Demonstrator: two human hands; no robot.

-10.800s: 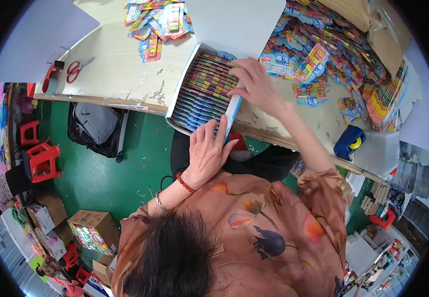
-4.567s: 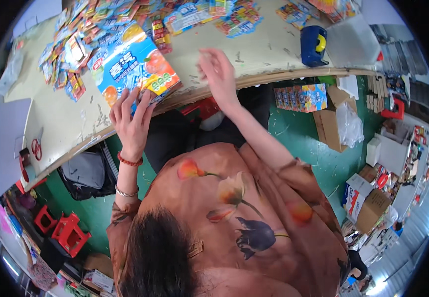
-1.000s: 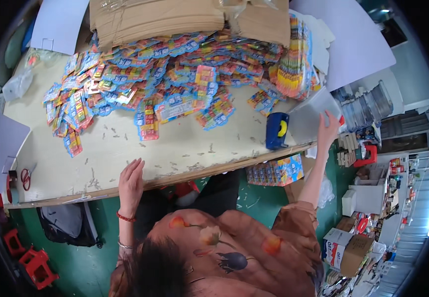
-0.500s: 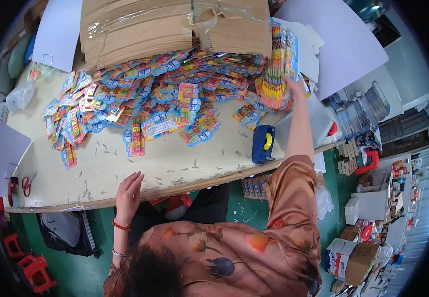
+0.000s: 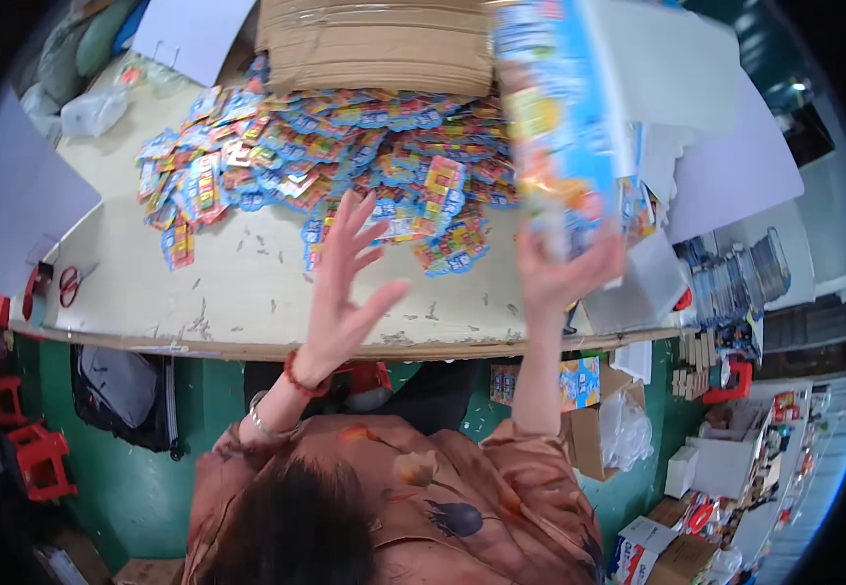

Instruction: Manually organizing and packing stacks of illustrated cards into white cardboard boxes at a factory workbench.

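Observation:
My right hand (image 5: 571, 275) grips the lower end of a blue printed cardboard box (image 5: 564, 127), which is raised above the right part of the table. The box is blurred, with fruit-coloured pictures on its front and a pale flap-like panel (image 5: 671, 73) beside it. My left hand (image 5: 350, 283) hovers over the table's front half, fingers spread and nothing in them. Beyond it lies a wide heap of small colourful blister-like packs (image 5: 345, 146) with blue scalloped edges. The box hides whatever stands behind it.
A large brown carton (image 5: 379, 44) stands behind the heap. Red-handled scissors (image 5: 70, 285) and a tape dispenser (image 5: 39, 288) lie at the table's left end. A translucent bin (image 5: 632, 288) is at the right. Below are an opened carton (image 5: 587, 444) and red stools (image 5: 40, 463).
My right hand has drawn back from the row of packs at the far right and now holds up the blue box. My left hand has risen and moved right, its fingers spreading.

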